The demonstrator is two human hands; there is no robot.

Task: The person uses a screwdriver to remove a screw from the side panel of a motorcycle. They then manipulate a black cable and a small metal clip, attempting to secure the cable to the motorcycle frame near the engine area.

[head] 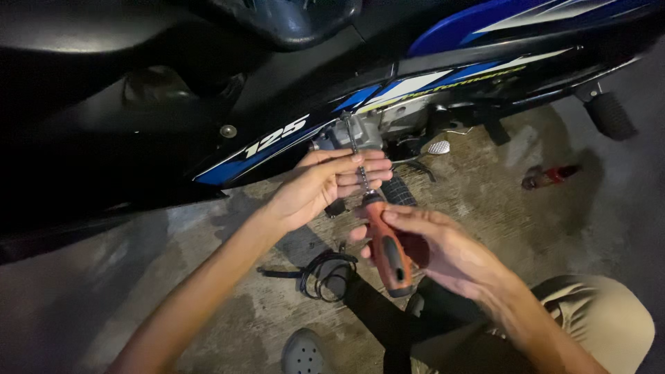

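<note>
Screwdriver point(385, 242) with the orange and black handle is sitting in front of me, its metal shaft running up toward the grey engine part point(353, 133) tucked under the motorcycle's side panel. I am wrapping my right hand point(443, 253) around the handle, thumb lying along its upper end, fingers curled behind it. My left hand point(325, 183) is reaching in from the left with its fingers pinching narrowly on the shaft, just above the handle.

One motorcycle point(291, 83) is filling the top of the view, lying across it from left to right. Its black side panel is carrying a slanted blue and white stripe decal point(277, 142) with white figures, just left of the engine part, and a second blue and white band with a thin yellow strip of lettering is running along the panel further right. One round bolt head point(228, 131) is showing on the black panel. One rubber footpeg point(609, 114) is sticking out at the far right.

On the concrete floor point(485, 201), one small red and dark object point(551, 175) is lying well apart to the right; I cannot tell what it is. One coil of black cable point(325, 273) is lying below my left wrist. One grey clog point(303, 352) is showing at the bottom edge, beside my knee in tan trousers point(596, 312).
</note>
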